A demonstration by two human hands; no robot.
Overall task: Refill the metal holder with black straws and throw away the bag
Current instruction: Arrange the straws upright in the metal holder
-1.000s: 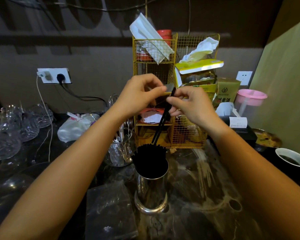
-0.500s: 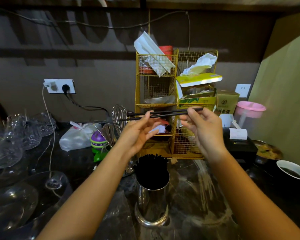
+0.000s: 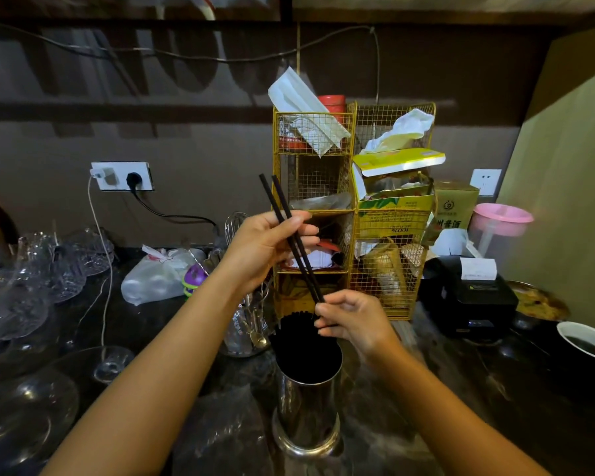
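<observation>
A shiny metal holder (image 3: pixel 308 417) stands on the dark counter in the middle foreground, packed with black straws (image 3: pixel 303 348). Two loose black straws (image 3: pixel 291 237) slant from upper left down to lower right above it. My left hand (image 3: pixel 265 250) grips them near their middle. My right hand (image 3: pixel 352 319) pinches their lower ends just over the holder's right rim. A clear plastic bag (image 3: pixel 220 438) lies flat on the counter left of the holder.
A yellow wire rack (image 3: pixel 354 214) stuffed with boxes and papers stands right behind the holder. A jar of spoons and a whisk (image 3: pixel 248 324) sits to its left. Glassware (image 3: pixel 31 286) crowds the left; a black printer (image 3: pixel 468 297) and a white cup (image 3: pixel 588 345) stand right.
The two straws turned from horizontal to a steep slant. My right hand dropped to the holder's rim with their lower ends; my left hand stayed up near the rack.
</observation>
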